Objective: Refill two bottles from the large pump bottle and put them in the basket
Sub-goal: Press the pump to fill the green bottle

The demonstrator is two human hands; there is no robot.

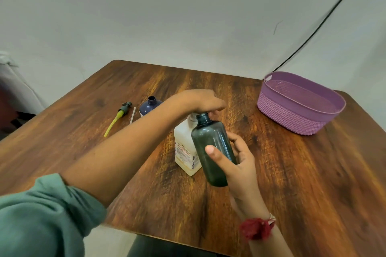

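Note:
My right hand (236,165) grips a dark green translucent bottle (211,148) with no cap, tilted so its open neck sits under the pump head. My left hand (200,100) rests on top of the pump of the large white pump bottle (184,148), which stands mid-table just behind the green bottle; the pump head is mostly hidden by the hand. A dark blue bottle (149,106) with an open neck stands further back on the left. The purple woven basket (292,115) sits at the far right of the table with nothing in it.
A green pump cap with a yellowish tube (119,116) and a thin white straw (132,115) lie on the wooden table (313,183) left of the blue bottle. A black cable (325,19) runs along the wall behind the basket.

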